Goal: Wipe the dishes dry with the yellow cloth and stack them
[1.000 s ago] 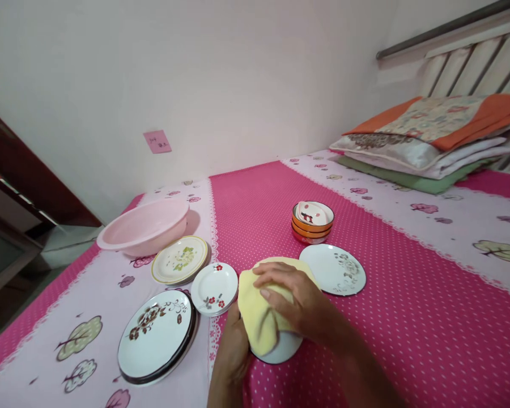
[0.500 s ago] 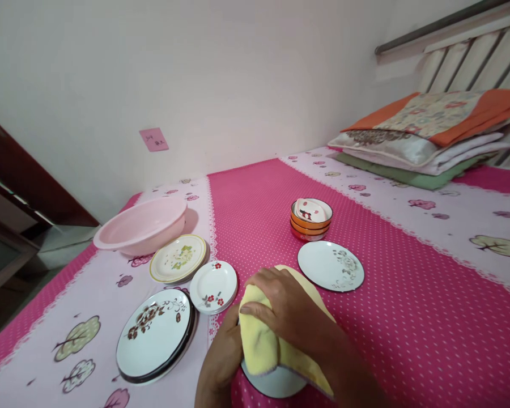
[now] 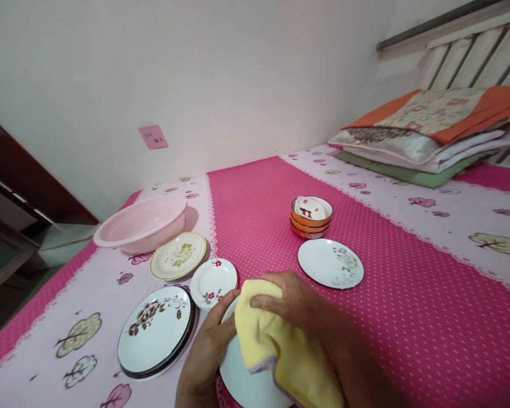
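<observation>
Close to me, a white plate (image 3: 249, 374) is held by its left edge in my left hand (image 3: 210, 348), thumb on the face and fingers round the rim. My right hand (image 3: 297, 306) grips a yellow cloth (image 3: 266, 334) with a purple edge and presses it on the plate's upper right part. The cloth hides much of the plate. Left of my hands are a small plate stack with red flowers (image 3: 213, 283) and a larger stack with brown flowers (image 3: 155, 331). A single plate with grey flowers (image 3: 330, 263) lies beyond my right hand.
A pink basin (image 3: 142, 224) stands at the left behind yellow-rimmed plates (image 3: 181, 256). Stacked orange bowls (image 3: 311, 218) sit past the single plate. Folded bedding and pillows (image 3: 425, 133) are piled at the far right on the pink bedspread (image 3: 255, 198).
The plate and my left hand have shifted left and nearer me, showing more of the plate's face. My right hand and the cloth have moved down a little.
</observation>
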`<state>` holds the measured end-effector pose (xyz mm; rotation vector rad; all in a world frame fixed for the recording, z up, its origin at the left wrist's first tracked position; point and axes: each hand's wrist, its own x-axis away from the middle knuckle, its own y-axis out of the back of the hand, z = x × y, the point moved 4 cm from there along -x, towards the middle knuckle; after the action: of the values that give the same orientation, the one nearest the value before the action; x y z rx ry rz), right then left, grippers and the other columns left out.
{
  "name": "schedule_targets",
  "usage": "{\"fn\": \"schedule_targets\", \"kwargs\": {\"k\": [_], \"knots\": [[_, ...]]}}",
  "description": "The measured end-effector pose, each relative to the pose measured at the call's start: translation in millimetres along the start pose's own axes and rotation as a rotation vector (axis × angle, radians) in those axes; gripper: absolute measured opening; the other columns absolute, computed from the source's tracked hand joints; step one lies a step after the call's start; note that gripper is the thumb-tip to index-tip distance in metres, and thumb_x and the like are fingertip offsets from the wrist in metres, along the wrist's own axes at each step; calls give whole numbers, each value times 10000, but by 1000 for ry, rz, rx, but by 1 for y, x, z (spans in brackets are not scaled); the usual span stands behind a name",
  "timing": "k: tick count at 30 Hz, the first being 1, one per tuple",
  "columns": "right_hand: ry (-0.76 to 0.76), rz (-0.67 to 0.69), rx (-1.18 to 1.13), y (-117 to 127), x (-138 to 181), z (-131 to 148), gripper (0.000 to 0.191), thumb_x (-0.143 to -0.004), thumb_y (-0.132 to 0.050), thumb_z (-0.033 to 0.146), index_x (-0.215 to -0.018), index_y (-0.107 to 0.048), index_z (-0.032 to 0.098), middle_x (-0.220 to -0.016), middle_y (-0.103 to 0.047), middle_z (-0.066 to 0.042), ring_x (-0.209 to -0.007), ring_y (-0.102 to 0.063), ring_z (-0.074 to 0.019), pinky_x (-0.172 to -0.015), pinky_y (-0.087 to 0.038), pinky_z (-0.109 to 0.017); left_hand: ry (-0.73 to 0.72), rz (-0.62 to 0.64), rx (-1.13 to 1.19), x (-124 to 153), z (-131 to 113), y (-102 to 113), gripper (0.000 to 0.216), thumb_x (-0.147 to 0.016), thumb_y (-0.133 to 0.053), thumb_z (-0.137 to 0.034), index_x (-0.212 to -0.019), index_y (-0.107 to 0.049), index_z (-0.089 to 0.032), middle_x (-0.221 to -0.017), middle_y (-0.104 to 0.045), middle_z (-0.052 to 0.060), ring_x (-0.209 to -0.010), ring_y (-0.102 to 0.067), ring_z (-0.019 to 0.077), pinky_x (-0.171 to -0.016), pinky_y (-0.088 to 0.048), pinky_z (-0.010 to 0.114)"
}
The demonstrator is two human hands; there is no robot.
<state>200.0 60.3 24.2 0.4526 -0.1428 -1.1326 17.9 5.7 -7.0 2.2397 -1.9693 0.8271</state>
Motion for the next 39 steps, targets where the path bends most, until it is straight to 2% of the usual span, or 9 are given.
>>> {"fn": "schedule_targets", "kwargs": {"k": [5, 8, 12, 16, 20, 26, 33, 35, 39], "knots": [[-35, -52, -134, 4, -2, -2, 289, -863, -699, 460, -845, -711, 172, -779, -719, -10, -723, -620, -174, -600, -413, -257, -52, -87, 136, -1, -1, 2, 824, -657, -921, -239, -1411, -597, -178, -1069, -808, 137, -1034, -758, 366, -908, -605, 473], [-22, -114, -189, 5, -5, -2, 331, -887, -681, 482, -924, -736, 158, -847, -757, -39, -768, -664, -199, -652, -472, -274, -112, -83, 228, -4, -2, -1, 783, -729, -877, -220, -1445, -560, -191, -1089, -805, 144, -1043, -759, 352, -935, -603, 474], [-42, -203, -297, -3, -9, -6, 363, -897, -678, 498, -1024, -746, 165, -962, -792, -72, -871, -715, -243, -727, -536, -308, -243, -112, 327, -10, -6, -1, 707, -745, -863, -203, -1400, -599, -166, -1119, -799, 150, -1072, -752, 344, -968, -598, 457], [-61, -286, -436, -16, -16, -12, 400, -885, -698, 524, -1083, -736, 178, -1060, -794, -94, -964, -730, -266, -816, -572, -345, -343, -237, 403, -13, -9, 4, 563, -752, -838, -152, -1292, -680, -151, -1129, -800, 130, -1038, -765, 301, -980, -596, 396], [-93, -286, -559, -28, -21, -17, 437, -864, -705, 563, -1081, -735, 185, -1104, -786, -114, -973, -733, -286, -797, -590, -368, -391, -353, 448, -13, -8, 6, 487, -804, -783, -131, -1282, -695, -167, -1185, -788, 114, -991, -773, 245, -961, -601, 345], [-186, -280, -677, -37, -23, -22, 551, -825, -699, 669, -1075, -720, 178, -1049, -792, -128, -893, -754, -311, -718, -600, -381, -472, -424, 463, -11, -2, 0, 521, -838, -791, -247, -1343, -665, -235, -1266, -762, 78, -1139, -726, 270, -985, -592, 363], [-225, -144, -896, -52, -23, -17, 541, -865, -636, 719, -1094, -708, 233, -976, -793, -99, -860, -771, -303, -741, -607, -386, -403, -642, 242, 1, -4, -2, 565, -884, -760, -430, -1407, -627, -263, -1391, -693, 48, -1346, -591, 275, -1110, -488, 339], [-189, -98, -942, -50, -23, -17, 515, -876, -647, 688, -1104, -706, 230, -972, -792, -96, -854, -771, -288, -771, -602, -381, -415, -578, 245, 1, -8, -4, 555, -879, -765, -421, -1397, -637, -270, -1376, -700, 51, -1332, -602, 281, -1101, -494, 349], [-206, -99, -814, -26, -18, -28, 567, -828, -718, 662, -1129, -711, 183, -911, -790, -83, -761, -748, -264, -703, -580, -354, -455, -258, 340, -4, -18, -5, 490, -835, -799, -364, -1294, -683, -236, -1219, -765, 82, -1156, -707, 283, -973, -576, 359]]}}
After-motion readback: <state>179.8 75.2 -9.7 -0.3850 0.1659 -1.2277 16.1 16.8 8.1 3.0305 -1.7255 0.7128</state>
